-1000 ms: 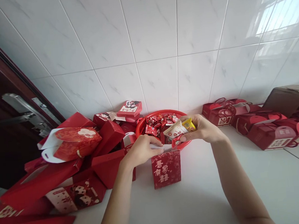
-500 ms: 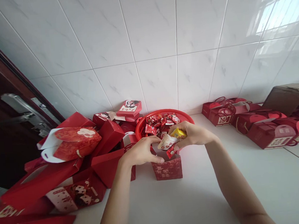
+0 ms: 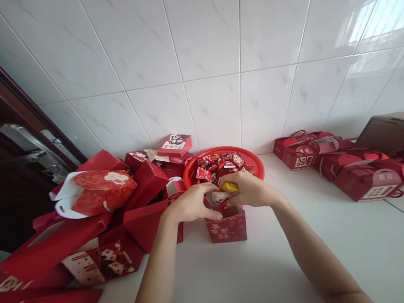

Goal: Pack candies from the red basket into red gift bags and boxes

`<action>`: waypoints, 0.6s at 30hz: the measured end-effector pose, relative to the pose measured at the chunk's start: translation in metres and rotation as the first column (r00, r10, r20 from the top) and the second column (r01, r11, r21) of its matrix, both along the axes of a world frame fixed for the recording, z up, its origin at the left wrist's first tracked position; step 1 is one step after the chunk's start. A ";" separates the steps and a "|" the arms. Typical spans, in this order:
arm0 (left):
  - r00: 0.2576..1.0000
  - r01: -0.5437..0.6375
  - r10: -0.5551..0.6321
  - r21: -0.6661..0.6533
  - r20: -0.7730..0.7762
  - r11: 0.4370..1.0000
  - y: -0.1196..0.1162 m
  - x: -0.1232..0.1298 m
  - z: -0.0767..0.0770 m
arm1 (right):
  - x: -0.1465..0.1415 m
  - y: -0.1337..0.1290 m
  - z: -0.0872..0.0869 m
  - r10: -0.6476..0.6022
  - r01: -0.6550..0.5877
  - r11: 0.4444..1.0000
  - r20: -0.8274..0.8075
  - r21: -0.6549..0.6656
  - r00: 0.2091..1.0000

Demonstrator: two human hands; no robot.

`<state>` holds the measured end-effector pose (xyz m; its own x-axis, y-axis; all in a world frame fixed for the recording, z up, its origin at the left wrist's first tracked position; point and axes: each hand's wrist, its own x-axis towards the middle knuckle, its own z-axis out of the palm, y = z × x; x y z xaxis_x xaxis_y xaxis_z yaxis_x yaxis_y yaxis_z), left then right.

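A small red gift box [image 3: 228, 227] stands upright on the white counter with its top open. My left hand [image 3: 192, 203] grips its left side, thumb at the front edge. My right hand [image 3: 248, 190] is closed on several wrapped candies, among them a yellow one [image 3: 230, 187], a white one [image 3: 219, 195] and a red one. It holds them at the box's mouth, partly inside. Just behind the box sits a red plastic basket [image 3: 258, 163] with a heap of red-wrapped candies [image 3: 205, 173]. The box's inside is mostly hidden by my hands.
Red boxes [image 3: 145, 185] lie in a jumbled pile at the left, beside a dark door with a metal handle [image 3: 25, 157]. Several closed red boxes with handles [image 3: 366, 181] stand at the right, near a brown carton [image 3: 389, 133]. A tiled wall [image 3: 213, 109] rises behind.
My right hand has moved left and slightly down with the candies, bringing them into the box's mouth. My left hand and the box stay in place.
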<state>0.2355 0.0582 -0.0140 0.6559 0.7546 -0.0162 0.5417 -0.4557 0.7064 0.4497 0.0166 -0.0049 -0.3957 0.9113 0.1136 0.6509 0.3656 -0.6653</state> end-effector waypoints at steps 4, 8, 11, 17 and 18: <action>1.000 0.024 -0.024 0.013 0.020 1.000 0.003 -0.002 -0.004 | -0.004 0.000 -0.002 0.001 -0.001 1.000 0.053 0.000 0.999; 1.000 0.020 -0.020 0.006 -0.019 1.000 0.002 -0.001 -0.002 | -0.003 0.002 -0.003 -0.009 0.009 1.000 0.037 -0.017 0.999; 0.999 -0.007 0.008 0.008 -0.043 1.000 0.001 0.000 0.000 | -0.002 0.002 -0.003 -0.017 0.017 1.000 0.022 -0.016 1.000; 0.999 0.041 -0.041 -0.015 -0.010 0.999 0.002 -0.001 -0.001 | 0.005 0.004 -0.003 0.053 -0.053 0.998 0.003 -0.032 0.999; 0.999 0.043 -0.044 -0.020 -0.012 0.999 0.002 -0.001 -0.001 | 0.006 0.004 -0.003 0.058 -0.058 0.998 0.001 -0.029 0.998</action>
